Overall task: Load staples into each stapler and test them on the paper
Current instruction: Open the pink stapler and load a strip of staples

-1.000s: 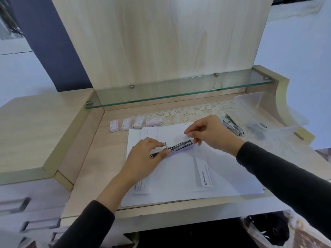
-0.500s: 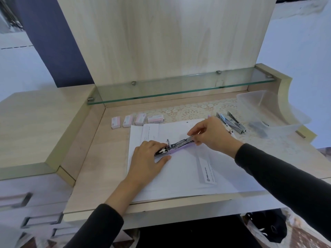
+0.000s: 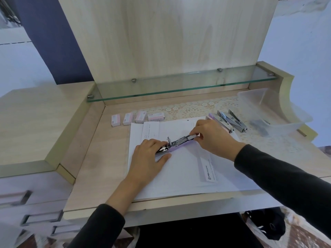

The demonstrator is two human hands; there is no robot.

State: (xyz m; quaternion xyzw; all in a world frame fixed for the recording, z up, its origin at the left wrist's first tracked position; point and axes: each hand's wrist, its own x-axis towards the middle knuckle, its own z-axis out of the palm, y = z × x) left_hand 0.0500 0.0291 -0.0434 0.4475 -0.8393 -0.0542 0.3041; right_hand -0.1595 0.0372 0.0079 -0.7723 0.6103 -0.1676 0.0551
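Note:
An opened metal stapler [image 3: 179, 142] with a lilac base lies on the white paper [image 3: 179, 172] at the desk's middle. My left hand [image 3: 150, 158] holds its rear end down against the paper. At the front end, my right hand [image 3: 211, 136] pinches a small strip of staples [image 3: 192, 137] over the stapler's channel. Two more staplers [image 3: 231, 121] lie at the back right. Several small pink staple boxes [image 3: 136, 118] stand in a row behind the paper.
A glass shelf [image 3: 179, 86] runs above the desk's back edge. A clear plastic tub [image 3: 265, 104] lies at the far right on a lace mat [image 3: 188, 110]. A folded slip [image 3: 207, 169] lies on the paper. Drawers [image 3: 26, 212] are at the lower left.
My right hand has brought the staple strip down onto the stapler's front end. My left hand shifted slightly along the stapler's rear; the camera view tilted a little.

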